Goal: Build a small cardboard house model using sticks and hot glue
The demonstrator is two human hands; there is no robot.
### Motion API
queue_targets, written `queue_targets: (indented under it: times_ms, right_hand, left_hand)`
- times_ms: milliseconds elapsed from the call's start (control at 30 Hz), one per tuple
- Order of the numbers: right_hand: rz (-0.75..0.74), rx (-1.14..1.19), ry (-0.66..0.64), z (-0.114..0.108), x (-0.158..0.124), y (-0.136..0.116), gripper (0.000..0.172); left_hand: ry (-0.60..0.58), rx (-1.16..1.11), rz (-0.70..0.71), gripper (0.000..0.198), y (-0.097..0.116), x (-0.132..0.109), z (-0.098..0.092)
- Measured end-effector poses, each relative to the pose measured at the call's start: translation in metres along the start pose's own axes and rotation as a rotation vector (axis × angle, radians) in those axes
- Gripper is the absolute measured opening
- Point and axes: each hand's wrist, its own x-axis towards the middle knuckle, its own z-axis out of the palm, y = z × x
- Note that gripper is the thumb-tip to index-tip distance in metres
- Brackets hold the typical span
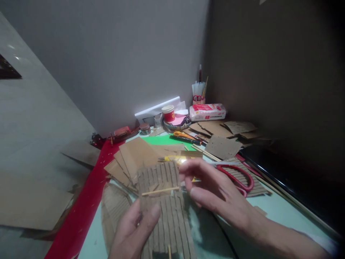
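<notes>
Ribbed corrugated cardboard (172, 223) is gripped at its left edge by my left hand (137, 230), with the thumb pressed on its face. It has a slot in its upper part, and a thin wooden stick (160, 191) lies across that slot. A second stick (169, 251) shows near the bottom edge of the frame. Beside the cardboard's upper right edge is my right hand (215, 194), its thumb and fingers apart and nothing visible between them. Whether its fingertips touch the cardboard I cannot tell. Red-handled scissors (249, 183) lie just behind the right hand.
Flat cardboard sheets (140, 153) and a yellow tool (172, 158) lie beyond the work. Further back are a black marker (185, 139), a red paper cup (168, 114) and a wipes pack (207, 112). A black glossy object (291, 187) borders the right; walls close in behind.
</notes>
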Motion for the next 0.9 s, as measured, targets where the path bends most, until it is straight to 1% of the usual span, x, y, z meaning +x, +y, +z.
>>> queue_targets:
  times_ms: [33, 167, 200, 233, 367, 400, 467, 500, 567, 633, 700, 767, 833, 900]
  right_hand:
    - [-0.015, 0.041, 0.036, -0.003, 0.000, 0.001, 0.021]
    - [-0.105, 0.175, 0.293, -0.013, 0.006, 0.002, 0.016]
    - [-0.119, 0.196, 0.324, -0.014, 0.008, 0.002, 0.016]
    - [-0.119, 0.211, 0.330, -0.014, 0.009, 0.002, 0.017]
    - [-0.084, 0.278, 0.283, -0.012, 0.014, 0.000, 0.027]
    - [-0.085, 0.304, 0.294, -0.013, 0.015, -0.002, 0.027]
    - [-0.090, 0.353, 0.356, -0.016, 0.016, -0.008, 0.029]
    - [-0.088, 0.370, 0.391, -0.018, 0.016, -0.012, 0.030]
    - [-0.087, 0.382, 0.434, -0.026, 0.016, -0.020, 0.034]
    - [-0.125, 0.351, 0.451, -0.033, 0.016, -0.028, 0.040]
    - [-0.188, 0.293, 0.480, -0.040, 0.015, -0.034, 0.045]
    - [-0.231, 0.238, 0.507, -0.045, 0.015, -0.036, 0.050]
    - [-0.206, 0.214, 0.507, -0.046, 0.015, -0.031, 0.054]
    - [-0.153, 0.178, 0.482, -0.042, 0.017, -0.022, 0.054]
  left_hand:
    - [0.017, -0.029, -0.002, 0.050, 0.001, 0.001, 0.001]
    - [0.118, -0.100, 0.009, 0.058, 0.007, 0.006, 0.004]
    - [0.138, -0.100, 0.013, 0.058, 0.009, 0.008, 0.003]
    - [0.148, -0.100, 0.021, 0.056, 0.010, 0.009, 0.002]
    - [0.153, -0.090, 0.069, 0.050, 0.010, 0.017, -0.005]
    - [0.156, -0.087, 0.086, 0.052, 0.009, 0.019, -0.007]
    - [0.179, -0.097, 0.111, 0.057, 0.010, 0.021, -0.010]
    - [0.203, -0.110, 0.117, 0.059, 0.011, 0.021, -0.011]
    - [0.290, -0.145, 0.119, 0.058, 0.015, 0.021, -0.011]
    - [0.388, -0.188, 0.143, 0.054, 0.020, 0.020, -0.011]
    - [0.436, -0.246, 0.178, 0.047, 0.025, 0.019, -0.011]
    - [0.439, -0.297, 0.210, 0.042, 0.028, 0.020, -0.013]
    - [0.419, -0.331, 0.221, 0.039, 0.028, 0.023, -0.014]
    - [0.394, -0.355, 0.215, 0.036, 0.026, 0.026, -0.016]
